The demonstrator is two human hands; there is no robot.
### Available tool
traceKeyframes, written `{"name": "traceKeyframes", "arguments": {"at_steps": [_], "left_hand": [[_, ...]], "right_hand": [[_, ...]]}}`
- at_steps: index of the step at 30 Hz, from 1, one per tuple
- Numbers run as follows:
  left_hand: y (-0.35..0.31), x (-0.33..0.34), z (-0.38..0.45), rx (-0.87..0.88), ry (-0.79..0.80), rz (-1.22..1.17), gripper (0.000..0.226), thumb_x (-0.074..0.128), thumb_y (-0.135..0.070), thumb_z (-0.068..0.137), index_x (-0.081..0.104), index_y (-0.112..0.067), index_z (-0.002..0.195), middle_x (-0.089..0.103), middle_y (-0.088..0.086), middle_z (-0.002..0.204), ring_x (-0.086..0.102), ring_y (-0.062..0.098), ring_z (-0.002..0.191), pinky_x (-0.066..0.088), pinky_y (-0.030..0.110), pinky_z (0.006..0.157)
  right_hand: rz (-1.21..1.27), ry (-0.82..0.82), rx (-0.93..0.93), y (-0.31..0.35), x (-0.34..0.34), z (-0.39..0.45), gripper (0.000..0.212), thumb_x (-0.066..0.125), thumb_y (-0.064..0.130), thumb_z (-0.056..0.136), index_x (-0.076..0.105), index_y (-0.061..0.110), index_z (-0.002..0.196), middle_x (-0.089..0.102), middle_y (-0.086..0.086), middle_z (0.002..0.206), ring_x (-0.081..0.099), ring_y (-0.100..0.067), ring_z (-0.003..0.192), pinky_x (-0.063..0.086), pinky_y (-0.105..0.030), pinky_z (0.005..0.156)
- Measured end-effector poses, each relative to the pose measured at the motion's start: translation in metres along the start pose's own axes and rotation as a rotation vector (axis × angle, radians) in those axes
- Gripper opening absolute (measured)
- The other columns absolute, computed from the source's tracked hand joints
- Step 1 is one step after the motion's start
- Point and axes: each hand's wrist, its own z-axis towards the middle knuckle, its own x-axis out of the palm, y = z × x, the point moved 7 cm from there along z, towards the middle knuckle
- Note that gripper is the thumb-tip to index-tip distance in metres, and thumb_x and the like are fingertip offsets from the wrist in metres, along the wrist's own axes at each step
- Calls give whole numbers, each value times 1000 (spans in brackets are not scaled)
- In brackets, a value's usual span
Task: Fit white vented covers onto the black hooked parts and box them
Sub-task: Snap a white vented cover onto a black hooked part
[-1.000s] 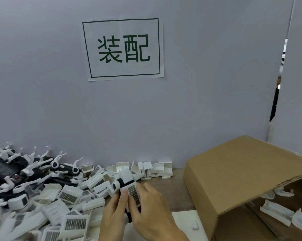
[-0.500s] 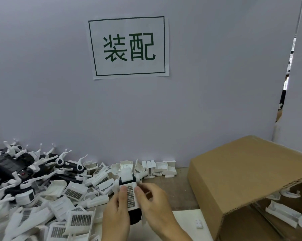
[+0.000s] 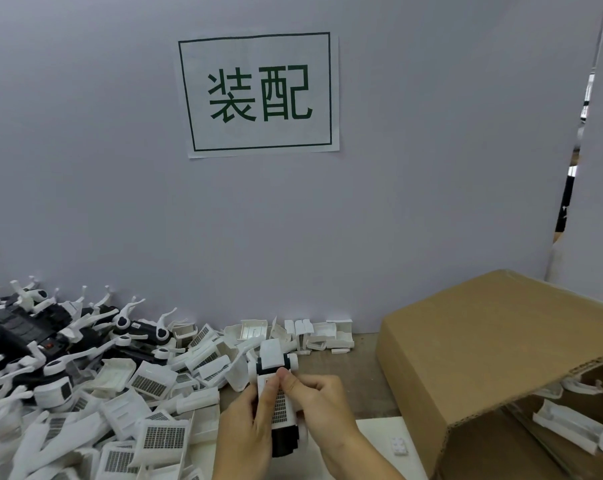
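Low in the middle, my left hand (image 3: 248, 427) and my right hand (image 3: 322, 407) grip one black hooked part (image 3: 284, 441) from both sides. A white vented cover (image 3: 278, 403) lies on its upper face, with both thumbs pressing on the cover's top end. The part's white hooked end (image 3: 274, 356) points away from me. A heap of loose white vented covers (image 3: 154, 434) fills the lower left. Black hooked parts (image 3: 50, 334) are piled at the far left. The cardboard box (image 3: 494, 358) stands at the right.
Several small white clips (image 3: 322, 336) lie against the grey partition wall (image 3: 293, 220), which carries a printed paper sign (image 3: 260, 95). Finished white pieces (image 3: 563, 424) lie inside the box under its raised flap. A small white block (image 3: 399, 446) rests on a white sheet by my right wrist.
The held part has turned from slanted to pointing straight away from me. The cover has come square onto it, and both thumbs have moved up to the cover's top end.
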Motion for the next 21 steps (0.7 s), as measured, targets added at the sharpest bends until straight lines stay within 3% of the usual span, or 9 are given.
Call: {"name": "traceKeyframes", "arguments": {"at_steps": [5, 9, 10, 15, 21], "left_hand": [[1, -2, 0, -22, -28, -78, 27, 55, -32, 99, 77, -19, 90, 76, -6, 71, 69, 2, 65, 47, 13, 56], [7, 1, 1, -121, 11, -176, 30, 50, -31, 102, 76, -18, 95, 78, 5, 82, 74, 22, 84, 57, 42, 80], [7, 0, 1, -124, 13, -164, 32, 49, -31, 102, 77, -18, 94, 78, 5, 82, 74, 22, 85, 57, 43, 82], [3, -6, 2, -34, -33, -6, 37, 49, -29, 103, 77, -16, 83, 75, -1, 68, 68, 6, 65, 45, 17, 56], [4, -5, 3, -50, -28, -36, 35, 52, -25, 102, 77, -14, 80, 74, -3, 66, 67, 3, 60, 45, 14, 52]], "right_hand": [[26, -3, -6, 2, 1, 0, 37, 71, 45, 75, 82, 11, 84, 78, -13, 88, 76, -25, 85, 61, -35, 76], [63, 39, 17, 0, 5, -1, 29, 64, 31, 93, 81, 7, 88, 77, -14, 91, 76, -24, 86, 58, -27, 69], [52, 39, 11, -1, 5, -1, 27, 63, 27, 95, 80, 7, 91, 77, -14, 92, 75, -24, 86, 58, -27, 70], [-87, 4, -44, 0, -1, 2, 20, 66, 22, 95, 80, 9, 91, 78, -10, 89, 76, -23, 87, 60, -32, 77], [-91, -25, -16, -2, -2, 2, 20, 65, 21, 95, 81, 11, 86, 78, -9, 85, 76, -21, 82, 57, -26, 68]]}}
